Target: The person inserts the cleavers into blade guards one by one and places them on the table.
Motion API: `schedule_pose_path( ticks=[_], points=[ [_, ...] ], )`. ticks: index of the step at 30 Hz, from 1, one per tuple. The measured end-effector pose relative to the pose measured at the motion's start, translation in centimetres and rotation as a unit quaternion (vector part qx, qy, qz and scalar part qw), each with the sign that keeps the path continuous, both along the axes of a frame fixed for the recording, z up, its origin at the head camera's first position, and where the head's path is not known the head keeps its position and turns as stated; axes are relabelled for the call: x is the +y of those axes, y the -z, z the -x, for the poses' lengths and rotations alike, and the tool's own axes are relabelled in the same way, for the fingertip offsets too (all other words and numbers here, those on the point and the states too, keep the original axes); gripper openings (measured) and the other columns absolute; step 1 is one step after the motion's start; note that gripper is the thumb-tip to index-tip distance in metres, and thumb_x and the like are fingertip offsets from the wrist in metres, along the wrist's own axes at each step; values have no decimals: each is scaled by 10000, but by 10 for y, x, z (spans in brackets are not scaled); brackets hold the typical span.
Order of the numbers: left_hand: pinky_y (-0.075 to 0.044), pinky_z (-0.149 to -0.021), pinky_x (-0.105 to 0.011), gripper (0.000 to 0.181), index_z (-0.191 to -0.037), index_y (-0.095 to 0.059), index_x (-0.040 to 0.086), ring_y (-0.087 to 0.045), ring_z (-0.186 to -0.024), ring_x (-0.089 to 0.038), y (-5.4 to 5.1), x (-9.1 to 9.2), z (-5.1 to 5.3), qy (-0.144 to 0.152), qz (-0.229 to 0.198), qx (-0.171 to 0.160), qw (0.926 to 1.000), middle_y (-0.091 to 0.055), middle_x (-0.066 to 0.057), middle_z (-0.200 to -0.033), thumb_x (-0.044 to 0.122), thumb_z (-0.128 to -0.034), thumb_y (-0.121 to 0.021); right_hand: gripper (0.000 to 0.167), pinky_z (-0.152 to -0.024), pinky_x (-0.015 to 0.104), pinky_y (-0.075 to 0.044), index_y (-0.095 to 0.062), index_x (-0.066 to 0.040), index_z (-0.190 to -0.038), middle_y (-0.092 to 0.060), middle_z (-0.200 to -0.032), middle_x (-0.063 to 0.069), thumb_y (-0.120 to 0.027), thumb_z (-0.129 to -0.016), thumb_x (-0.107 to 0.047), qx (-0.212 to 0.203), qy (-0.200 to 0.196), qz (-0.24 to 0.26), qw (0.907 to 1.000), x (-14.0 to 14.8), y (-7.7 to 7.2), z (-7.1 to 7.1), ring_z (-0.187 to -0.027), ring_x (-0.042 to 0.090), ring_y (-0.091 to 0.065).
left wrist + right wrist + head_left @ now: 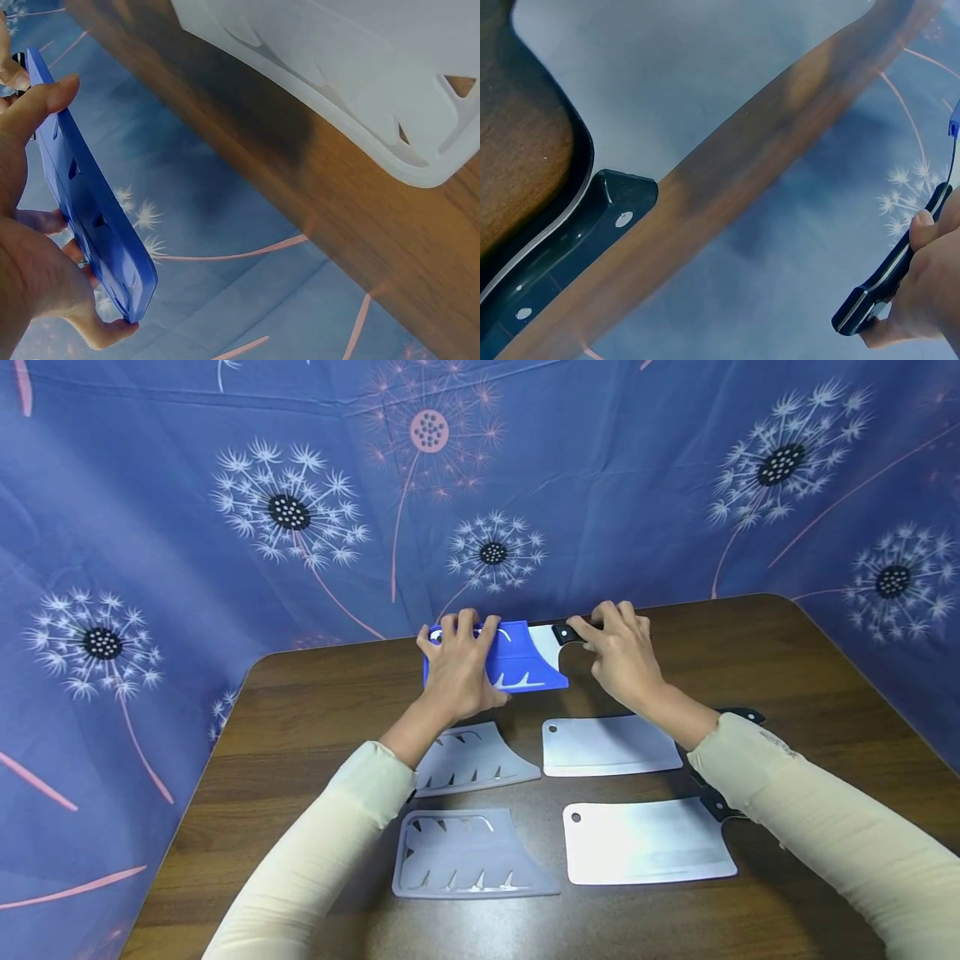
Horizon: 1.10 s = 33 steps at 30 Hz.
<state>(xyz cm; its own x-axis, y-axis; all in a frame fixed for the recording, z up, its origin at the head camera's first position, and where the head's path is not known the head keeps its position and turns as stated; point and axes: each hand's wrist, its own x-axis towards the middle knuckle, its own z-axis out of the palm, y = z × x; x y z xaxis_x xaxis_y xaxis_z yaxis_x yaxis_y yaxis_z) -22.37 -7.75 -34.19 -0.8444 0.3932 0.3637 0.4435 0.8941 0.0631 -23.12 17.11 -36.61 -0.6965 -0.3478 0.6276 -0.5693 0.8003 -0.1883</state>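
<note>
My left hand [459,670] grips a blue blade cover [527,653] above the far side of the table, thumb on its lower edge and fingers over the top. Most of a cleaver's blade [547,642] is inside this cover; only a strip near the handle shows. My right hand [624,653] holds the cleaver by its black handle [565,633], seen edge-on in the right wrist view, where the handle [889,277] lies between thumb and fingers. In the left wrist view the blue cover [97,214] stands steeply tilted, with slots along its face.
On the wooden table [315,702] lie two pale grey blade covers, one behind [472,760] and one in front [472,860]. To their right lie two bare cleavers [611,747] [645,843], handles pointing right, partly under my right arm. A blue dandelion-print cloth [600,527] hangs behind the table.
</note>
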Motion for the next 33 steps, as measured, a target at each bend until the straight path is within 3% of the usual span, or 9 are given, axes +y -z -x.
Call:
schedule_pose_path(
  ticks=[13,20,33],
  points=[
    [-197,-979,-683,1086,-1424,-425,193,-314,-1229,-335,15,2,18,-225,62,-702,9973,-372,-121,-1330,553,-509,-886,585,-713,450,-274,-643,-93,-1260,-508,-1031,148,-581,-755,195,-1057,117,-241,9940,3,6,14,-880,300,-352],
    [-219,-969,-666,1096,-1460,-381,227,-283,-1250,-321,22,5,25,-366,242,-1272,9909,-343,-96,-1331,579,-542,-866,539,-721,434,-280,-618,-56,-1284,-518,-1020,137,-593,-792,164,-1747,132,-204,9843,5,11,20,-887,280,-370],
    [-231,-976,-632,1079,-1485,-349,243,-266,-1226,-278,36,4,37,-242,303,-2138,9761,-312,-67,-1323,614,-590,-823,533,-740,449,-271,-574,-43,-1324,-495,-998,123,-590,-824,143,-2621,157,-310,9644,8,24,31,-911,276,-353]
  ],
)
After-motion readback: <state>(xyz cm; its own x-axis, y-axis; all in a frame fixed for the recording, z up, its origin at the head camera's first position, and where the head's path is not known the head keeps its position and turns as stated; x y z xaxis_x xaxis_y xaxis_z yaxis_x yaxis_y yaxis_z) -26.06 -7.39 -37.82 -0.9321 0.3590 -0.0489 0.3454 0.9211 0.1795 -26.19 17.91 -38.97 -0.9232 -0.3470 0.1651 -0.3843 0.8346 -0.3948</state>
